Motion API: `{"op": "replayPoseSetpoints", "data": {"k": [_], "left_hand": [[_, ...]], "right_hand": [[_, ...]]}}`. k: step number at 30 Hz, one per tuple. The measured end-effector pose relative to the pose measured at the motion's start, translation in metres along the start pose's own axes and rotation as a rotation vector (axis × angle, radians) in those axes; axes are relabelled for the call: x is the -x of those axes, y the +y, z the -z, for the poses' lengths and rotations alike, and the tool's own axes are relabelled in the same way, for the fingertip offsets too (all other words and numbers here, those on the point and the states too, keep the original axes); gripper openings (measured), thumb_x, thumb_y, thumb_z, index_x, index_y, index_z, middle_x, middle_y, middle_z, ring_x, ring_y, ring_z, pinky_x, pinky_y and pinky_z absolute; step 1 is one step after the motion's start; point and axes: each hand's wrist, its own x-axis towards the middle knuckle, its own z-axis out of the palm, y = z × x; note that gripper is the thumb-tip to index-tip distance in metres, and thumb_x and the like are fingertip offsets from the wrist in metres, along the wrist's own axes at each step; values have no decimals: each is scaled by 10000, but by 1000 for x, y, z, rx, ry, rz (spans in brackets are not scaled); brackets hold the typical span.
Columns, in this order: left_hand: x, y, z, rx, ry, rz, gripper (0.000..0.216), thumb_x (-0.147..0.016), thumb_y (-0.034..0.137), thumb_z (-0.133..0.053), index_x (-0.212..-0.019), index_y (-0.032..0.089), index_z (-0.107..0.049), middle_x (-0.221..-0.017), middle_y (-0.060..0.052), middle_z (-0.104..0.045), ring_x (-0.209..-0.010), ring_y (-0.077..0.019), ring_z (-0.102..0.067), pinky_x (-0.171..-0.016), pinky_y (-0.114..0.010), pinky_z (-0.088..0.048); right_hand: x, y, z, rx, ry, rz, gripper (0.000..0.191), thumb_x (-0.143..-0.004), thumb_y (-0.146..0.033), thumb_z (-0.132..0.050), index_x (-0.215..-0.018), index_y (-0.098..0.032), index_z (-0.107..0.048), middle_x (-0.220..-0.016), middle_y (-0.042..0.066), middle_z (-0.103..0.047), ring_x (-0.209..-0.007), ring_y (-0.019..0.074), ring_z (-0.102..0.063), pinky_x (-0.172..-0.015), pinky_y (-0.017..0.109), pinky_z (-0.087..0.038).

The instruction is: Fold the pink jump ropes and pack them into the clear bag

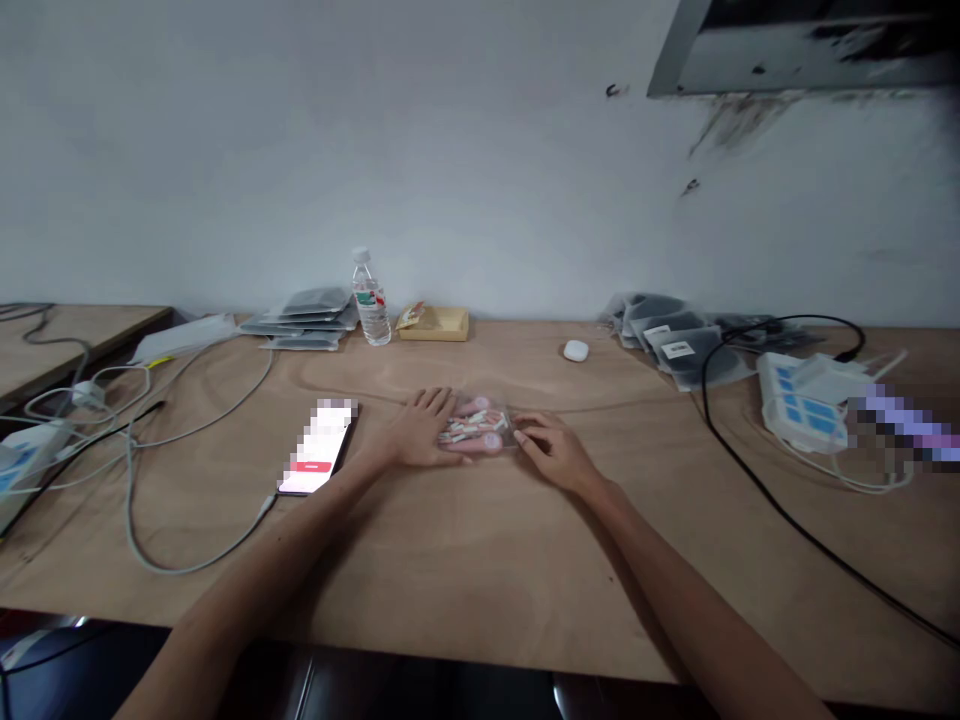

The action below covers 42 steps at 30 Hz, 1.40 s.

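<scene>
A clear plastic bag (474,425) with pink and white pieces inside lies flat on the wooden table, between my two hands. Over its left edge rests my left hand (424,428), palm down with fingers stretched out. At the bag's right edge, my right hand (553,450) has its thumb and index finger pinched together on the plastic. The small pieces in the bag are too blurred to name; two larger pink ones lie at its top and bottom.
Left of my hands lies a lit phone (319,447) with a white cable. Along the wall stand a water bottle (372,300), a yellow tray (450,324), a white case (576,350) and stacks of grey bags (679,345). Power strips (799,405) with cables sit at both sides.
</scene>
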Motion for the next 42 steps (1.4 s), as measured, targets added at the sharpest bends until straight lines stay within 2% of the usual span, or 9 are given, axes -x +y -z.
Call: {"op": "replayPoseSetpoints", "data": {"k": [2,7,13,16,20,24,32,37,42], "left_hand": [[3,-7,-1,17,-10,-49,1128,-785,895,-437,-1560,90,-281,-1592,-241,-334,-1477,-405,-297,-1197,-517,-186],[6,-5,-1,14,-45,-65,1022,-851,824,-428,-1578,132,-237,-1623,-220,-284,-1512,-393,-227,-1211,-526,-139],[6,15,2,-65,-98,34,899,-889,658,-502,-1523,52,-308,-1593,-257,-315,-1490,-426,-255,-1202,-525,-173],[7,19,1,-85,-21,41,902,-857,655,-553,-1487,39,-360,-1557,-266,-364,-1456,-431,-303,-1200,-523,-185],[7,20,1,-20,63,15,903,-833,773,-509,-1437,108,-422,-1478,-232,-462,-1400,-418,-373,-1179,-539,-221],[6,20,5,-9,76,19,853,-842,795,-490,-1382,135,-475,-1382,-200,-527,-1292,-390,-466,-1129,-516,-304],[9,20,15,27,92,-42,772,-877,756,-494,-1367,161,-469,-1349,-180,-541,-1245,-363,-489,-1079,-504,-355],[10,21,14,5,83,-100,791,-875,749,-513,-1376,138,-458,-1381,-190,-526,-1262,-371,-477,-1086,-522,-358],[9,20,10,-6,93,-89,820,-866,754,-514,-1406,140,-452,-1402,-202,-515,-1300,-388,-457,-1106,-547,-336]], "right_hand": [[0,-4,-1,36,-6,-14,349,-992,-394,-454,-985,-226,-759,-1188,127,-709,-1103,295,-659,-979,486,-516],[1,-3,-2,48,23,-47,406,-982,-392,-487,-1325,-222,-620,-1350,130,-625,-1233,296,-593,-1046,485,-493],[2,9,-3,167,-56,-7,348,-938,-275,-516,-1203,-212,-732,-1380,131,-632,-1339,320,-522,-1113,542,-432],[2,11,-3,193,-89,-1,340,-889,-234,-557,-1162,-211,-759,-1475,132,-559,-1415,345,-444,-1140,574,-392],[2,12,-1,117,-190,56,503,-866,-323,-622,-1355,-204,-641,-1456,155,-577,-1395,347,-481,-1130,595,-395],[3,12,1,97,-195,43,624,-908,-453,-617,-1458,-170,-532,-1493,182,-532,-1398,346,-481,-1140,575,-394],[4,21,-2,-17,-114,-26,449,-1040,-427,-399,-1385,-233,-610,-1437,133,-598,-1352,293,-532,-1131,547,-411],[3,21,-7,-74,-59,-49,383,-921,-419,-635,-1270,-276,-700,-1448,122,-576,-1324,329,-545,-1107,557,-428],[2,15,-10,-115,0,-124,270,-861,-388,-706,-1091,-263,-770,-1377,118,-609,-1255,320,-586,-1074,531,-457]]}}
